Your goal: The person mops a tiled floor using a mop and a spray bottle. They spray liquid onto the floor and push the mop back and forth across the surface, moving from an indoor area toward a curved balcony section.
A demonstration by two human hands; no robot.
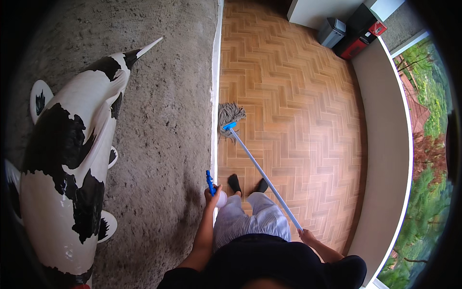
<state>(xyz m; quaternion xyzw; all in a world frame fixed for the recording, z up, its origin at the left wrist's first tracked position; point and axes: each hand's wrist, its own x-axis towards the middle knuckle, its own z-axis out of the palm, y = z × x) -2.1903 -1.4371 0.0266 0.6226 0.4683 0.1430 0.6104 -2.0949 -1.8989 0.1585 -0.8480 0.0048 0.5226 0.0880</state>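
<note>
In my left hand (213, 195) is a spray bottle (221, 199) with a blue trigger head (209, 180), held beside my left thigh. My right hand (307, 237) grips the upper end of a pale blue mop handle (265, 177). The handle slants forward and left to a blue mop clamp (229, 126). Grey string strands of the mop head (231, 113) rest on the floor, against the white edging (215, 90) on the left. Black socks or shoes cover my feet (234, 183) on the wood-look herringbone tiles (288, 94).
A rough grey surface (155, 144) borders the tiles at left, with a large black-and-white cow figure (65, 173) on it. Along the right runs a low wall (386, 137), greenery beyond it. A grey bin (331, 33) and a red-and-black unit (355, 43) stand far right.
</note>
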